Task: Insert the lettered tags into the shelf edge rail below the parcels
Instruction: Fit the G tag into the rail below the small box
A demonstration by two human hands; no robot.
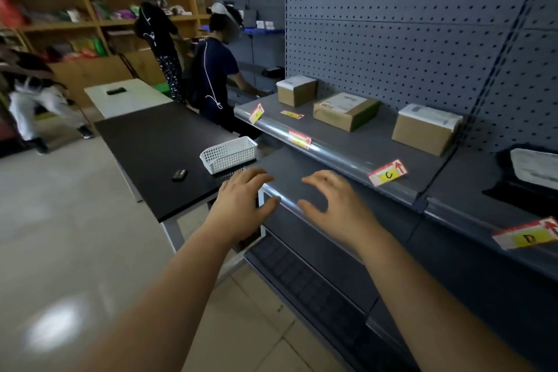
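Three cardboard parcels point(345, 111) stand on a grey shelf whose clear edge rail point(338, 154) runs along its front. Red-and-yellow tags sit in the rail: one at the left end point(256, 113), one in the middle point(299, 138), a tag marked C point(387, 173). A tag marked D point(527, 234) sits in the rail of the neighbouring shelf. Another tag point(291, 114) lies flat on the shelf. My left hand point(243, 205) and my right hand point(335, 205) hover open over the lower shelf, holding nothing.
A white mesh basket point(228, 154) and a small black device point(179, 174) lie on a black table point(160, 154) to the left. A black tray point(525, 178) sits at the right. Three people work by wooden shelves behind. Pegboard backs the shelf.
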